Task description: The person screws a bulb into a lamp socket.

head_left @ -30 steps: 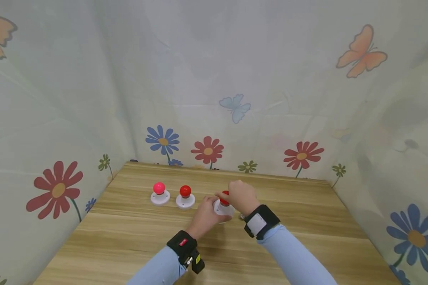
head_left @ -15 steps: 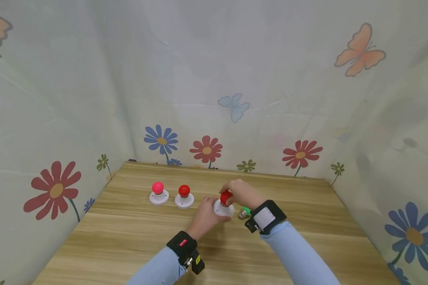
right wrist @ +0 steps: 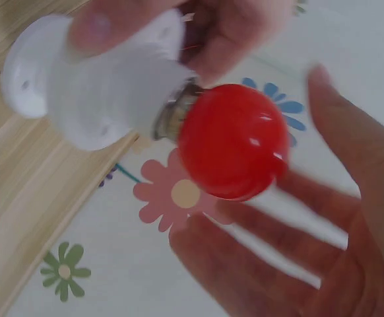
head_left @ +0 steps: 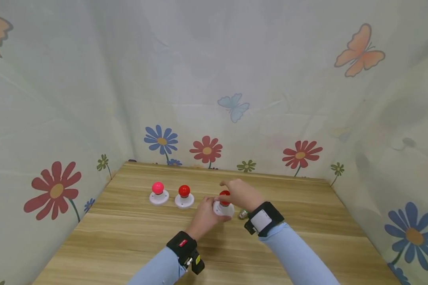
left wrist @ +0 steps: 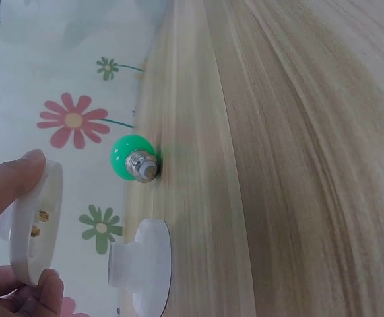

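My left hand grips a white round lamp holder by its base, tilted and raised off the table. A red bulb sits in this holder, with part of its metal screw cap showing. Around the bulb is my right hand, its fingers spread and mostly straight. In the right wrist view the thumb stands apart from the bulb, while the fingers lie beside and behind it; whether they touch it I cannot tell. A green bulb lies on the table, partly behind my right wrist in the head view.
A second white holder stands on the table near the green bulb. To the left in the head view are a pink bulb and a red bulb in white holders. Flower-printed cloth surrounds the wooden table.
Half a second ago my right fingers were curled on the red bulb; now they are spread apart. My left hand keeps its grip on the holder, nearly still.
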A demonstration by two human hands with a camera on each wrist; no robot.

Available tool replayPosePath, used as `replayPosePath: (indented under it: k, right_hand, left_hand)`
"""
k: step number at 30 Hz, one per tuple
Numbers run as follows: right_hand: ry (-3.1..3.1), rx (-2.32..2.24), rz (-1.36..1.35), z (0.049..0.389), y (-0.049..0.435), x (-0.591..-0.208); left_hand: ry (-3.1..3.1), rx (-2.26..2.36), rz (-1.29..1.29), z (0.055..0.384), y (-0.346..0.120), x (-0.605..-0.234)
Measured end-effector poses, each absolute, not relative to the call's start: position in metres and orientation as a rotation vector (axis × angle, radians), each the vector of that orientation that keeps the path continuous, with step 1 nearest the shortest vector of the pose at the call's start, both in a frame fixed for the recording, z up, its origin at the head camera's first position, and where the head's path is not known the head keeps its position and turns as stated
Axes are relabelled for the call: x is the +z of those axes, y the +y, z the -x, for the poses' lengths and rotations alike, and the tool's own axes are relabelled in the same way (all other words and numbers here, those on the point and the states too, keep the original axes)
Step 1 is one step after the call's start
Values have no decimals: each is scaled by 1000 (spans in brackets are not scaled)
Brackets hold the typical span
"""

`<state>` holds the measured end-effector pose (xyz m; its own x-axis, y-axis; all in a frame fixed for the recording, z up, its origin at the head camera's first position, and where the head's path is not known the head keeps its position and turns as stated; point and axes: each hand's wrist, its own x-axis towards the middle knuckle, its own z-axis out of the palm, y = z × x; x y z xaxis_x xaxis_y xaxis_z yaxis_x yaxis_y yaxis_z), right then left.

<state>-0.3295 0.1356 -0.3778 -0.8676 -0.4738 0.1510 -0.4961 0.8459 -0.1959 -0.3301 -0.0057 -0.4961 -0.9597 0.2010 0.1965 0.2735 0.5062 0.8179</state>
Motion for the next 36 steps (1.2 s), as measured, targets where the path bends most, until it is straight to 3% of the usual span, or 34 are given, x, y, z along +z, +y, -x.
replayPosePath:
  k: [7, 22, 31, 36]
  right_hand:
    - [-2842, 164, -547, 330, 131, -391]
    - [-2950, 468, -947, 329, 139, -372]
    - [-2960, 520, -979, 330, 143, -370]
    - [-2988, 499, -857, 331, 141, -371]
  left_hand:
    - [-2660, -1461, 412, 331, -7, -498]
    - [-2639, -1507, 439, 331, -7, -497]
    - [-2637, -1531, 449, 329, -7, -495]
    - [-2650, -1520, 423, 328, -7, -494]
